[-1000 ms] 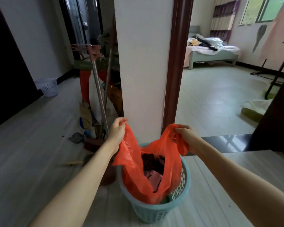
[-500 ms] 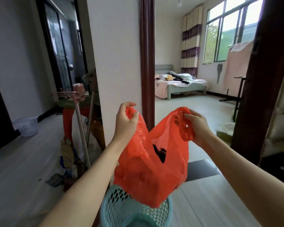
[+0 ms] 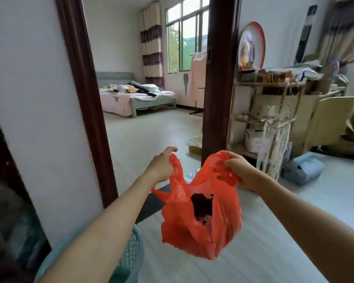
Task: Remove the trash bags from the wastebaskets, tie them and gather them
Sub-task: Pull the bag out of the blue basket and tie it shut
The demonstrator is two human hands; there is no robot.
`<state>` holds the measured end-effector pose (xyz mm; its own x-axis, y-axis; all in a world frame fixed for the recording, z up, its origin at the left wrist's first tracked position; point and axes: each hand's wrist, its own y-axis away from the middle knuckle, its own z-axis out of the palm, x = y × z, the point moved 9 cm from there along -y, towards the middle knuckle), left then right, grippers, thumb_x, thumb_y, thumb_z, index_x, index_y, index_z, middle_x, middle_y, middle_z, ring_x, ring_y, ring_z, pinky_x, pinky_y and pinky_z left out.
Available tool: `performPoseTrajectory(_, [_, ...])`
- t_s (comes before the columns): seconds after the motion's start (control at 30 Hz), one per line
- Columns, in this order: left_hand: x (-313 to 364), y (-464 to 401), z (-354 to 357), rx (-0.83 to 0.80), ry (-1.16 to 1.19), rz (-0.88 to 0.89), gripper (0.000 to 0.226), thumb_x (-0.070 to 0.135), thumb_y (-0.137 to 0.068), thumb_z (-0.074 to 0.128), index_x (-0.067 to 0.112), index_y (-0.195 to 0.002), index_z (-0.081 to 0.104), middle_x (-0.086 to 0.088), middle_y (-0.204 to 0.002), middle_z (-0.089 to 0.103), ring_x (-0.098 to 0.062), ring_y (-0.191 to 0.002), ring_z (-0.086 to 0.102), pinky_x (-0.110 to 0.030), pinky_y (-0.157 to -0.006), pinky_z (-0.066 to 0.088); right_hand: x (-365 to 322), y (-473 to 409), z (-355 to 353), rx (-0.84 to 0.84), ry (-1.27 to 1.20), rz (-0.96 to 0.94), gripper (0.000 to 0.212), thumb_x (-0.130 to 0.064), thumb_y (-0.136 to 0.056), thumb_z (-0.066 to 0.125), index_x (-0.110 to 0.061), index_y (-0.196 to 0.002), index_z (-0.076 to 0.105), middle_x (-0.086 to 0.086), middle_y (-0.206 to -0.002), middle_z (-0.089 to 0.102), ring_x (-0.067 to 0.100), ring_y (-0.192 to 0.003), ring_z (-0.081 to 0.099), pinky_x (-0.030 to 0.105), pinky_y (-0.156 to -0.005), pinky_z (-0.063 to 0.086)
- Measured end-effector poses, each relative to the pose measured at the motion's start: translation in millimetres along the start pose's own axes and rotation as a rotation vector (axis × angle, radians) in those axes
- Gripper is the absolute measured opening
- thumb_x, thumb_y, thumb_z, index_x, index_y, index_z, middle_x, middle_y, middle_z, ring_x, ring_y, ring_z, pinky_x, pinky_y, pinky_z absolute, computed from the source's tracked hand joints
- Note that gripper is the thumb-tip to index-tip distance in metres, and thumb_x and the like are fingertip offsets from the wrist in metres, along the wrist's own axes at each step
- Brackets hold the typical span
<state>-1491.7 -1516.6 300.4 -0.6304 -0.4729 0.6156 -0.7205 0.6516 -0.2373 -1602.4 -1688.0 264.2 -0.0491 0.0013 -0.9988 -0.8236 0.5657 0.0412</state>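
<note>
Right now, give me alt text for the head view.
Two bare hands hold an orange trash bag by its handles, left hand and right hand, lifted clear of the blue wastebasket at lower left; its mouth is open and untied.

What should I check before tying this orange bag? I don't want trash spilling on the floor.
1. Bag clear of the basket: ok; the orange bag hangs in the air, to the right of the teal wastebasket.
2. Left hand holds one handle: ok.
3. Right hand holds the other handle: ok, plastic bunched in its fingers.
4. Mouth closed: not ok; it gapes, dark trash showing.
5. Bag free of tears: cannot tell.
6. Handles long enough to knot: cannot tell.
</note>
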Motion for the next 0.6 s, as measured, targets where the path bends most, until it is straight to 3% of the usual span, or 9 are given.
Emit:
performPoseTrajectory(0.13, [2.7, -5.4, 64.7, -0.085, -0.293, -0.005, 0.042, 0.009, -0.09, 0.038, 0.021, -0.13, 0.045, -0.015, -0.127, 0.057, -0.034, -0.115, 0.054, -0.039, -0.092, 0.045, 55.9, 15.4, -59.4, 0.035, 0.171, 0.185, 0.049, 0.017, -0.085, 0.028, -0.02, -0.11, 0.048, 0.023, -0.082, 0.056, 0.026, -0.058, 0.064, 0.037, -0.056, 0.055])
performPoseTrajectory(0.2, [5.6, -6.1, 85.2, -0.101, -0.39, -0.034, 0.031, 0.013, -0.09, 0.041, 0.014, -0.117, 0.055, -0.015, -0.119, 0.061, -0.033, -0.109, 0.057, -0.036, -0.085, 0.046, 79.6, 26.5, -90.0, 0.076, 0.27, 0.287, 0.056, 0.016, -0.084, 0.021, -0.021, -0.118, 0.046, 0.028, -0.089, 0.056, 0.029, -0.057, 0.064, 0.036, -0.048, 0.055])
performPoseTrajectory(0.3, [8.3, -9.8, 115.4, -0.197, -0.381, -0.1, 0.021, 0.027, -0.085, 0.049, 0.012, -0.077, 0.062, -0.007, -0.078, 0.067, -0.021, -0.07, 0.062, -0.026, -0.064, 0.044, 95.1, 36.5, -141.6, 0.219, 0.575, 0.344, 0.051, 0.011, -0.085, 0.019, -0.006, -0.121, 0.051, 0.019, -0.073, 0.059, 0.021, -0.043, 0.061, 0.025, -0.033, 0.049])
performPoseTrajectory(0.37, [7.1, -11.7, 141.7, -0.272, -0.162, -0.186, 0.024, 0.028, -0.08, 0.054, 0.013, -0.061, 0.055, -0.003, -0.057, 0.059, -0.015, -0.052, 0.054, -0.021, -0.054, 0.039, 94.4, 43.8, -175.4, 0.348, 0.752, 0.332, 0.036, 0.005, -0.086, 0.032, 0.005, -0.11, 0.058, 0.016, -0.071, 0.06, 0.017, -0.047, 0.064, 0.022, -0.041, 0.047])
performPoseTrajectory(0.47, [14.0, -5.1, 181.6, -0.358, 0.443, -0.349, 0.014, 0.018, -0.083, 0.058, 0.015, -0.07, 0.055, -0.001, -0.064, 0.052, -0.012, -0.059, 0.047, -0.024, -0.057, 0.038, 94.9, 62.2, -219.8, 0.508, 0.945, 0.338, 0.025, -0.016, -0.083, 0.055, 0.001, -0.1, 0.063, 0.017, -0.097, 0.066, 0.031, -0.088, 0.063, 0.036, -0.073, 0.051])
performPoseTrajectory(0.53, [28.5, -5.6, 202.8, -0.377, 0.613, -0.331, 0.002, 0.016, -0.086, 0.057, 0.017, -0.085, 0.058, 0.001, -0.074, 0.051, -0.01, -0.069, 0.045, -0.025, -0.064, 0.035, 102.8, 74.1, -243.1, 0.568, 0.735, 0.335, 0.029, -0.009, -0.084, 0.055, 0.001, -0.111, 0.058, 0.019, -0.105, 0.061, 0.034, -0.088, 0.062, 0.044, -0.08, 0.053])
performPoseTrajectory(0.6, [36.3, -2.2, 220.3, -0.406, 0.744, -0.297, 0.008, 0.01, -0.088, 0.055, 0.017, -0.091, 0.057, 0.001, -0.078, 0.054, -0.01, -0.074, 0.05, -0.025, -0.069, 0.038, 112.0, 79.8, -250.5, 0.54, 0.44, 0.315, 0.043, 0.003, -0.085, 0.049, -0.005, -0.127, 0.044, 0.019, -0.111, 0.054, 0.033, -0.083, 0.06, 0.046, -0.084, 0.054])
